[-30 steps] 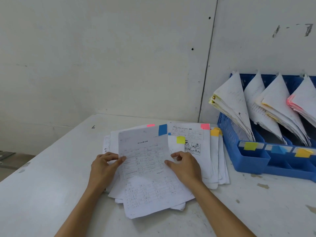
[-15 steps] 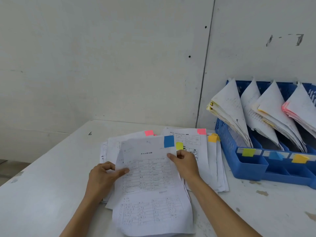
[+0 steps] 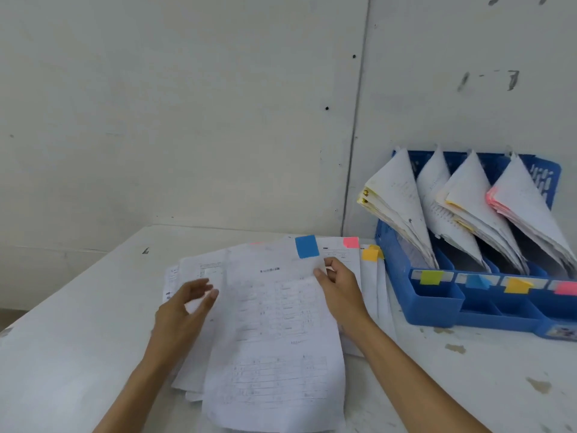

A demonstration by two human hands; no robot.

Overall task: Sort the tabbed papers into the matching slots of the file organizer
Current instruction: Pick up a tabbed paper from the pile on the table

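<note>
A white sheet with a blue tab is lifted off the paper pile on the table. My right hand pinches this sheet at its right edge, just below the tab. My left hand hovers at the sheet's left side with loosely curled fingers, holding nothing. Pink and orange tabs stick out from sheets lower in the pile. The blue file organizer stands to the right, its slots labelled green, blue, orange and pink, each holding leaning papers.
The white table meets a pale wall behind the pile and the organizer. Bare tabletop lies to the left of the pile and in front of the organizer, with a few stains at the right.
The blue-tabbed sheet has risen off the pile and shifted right in my right hand. My left hand has let go of its left edge and drawn slightly away.
</note>
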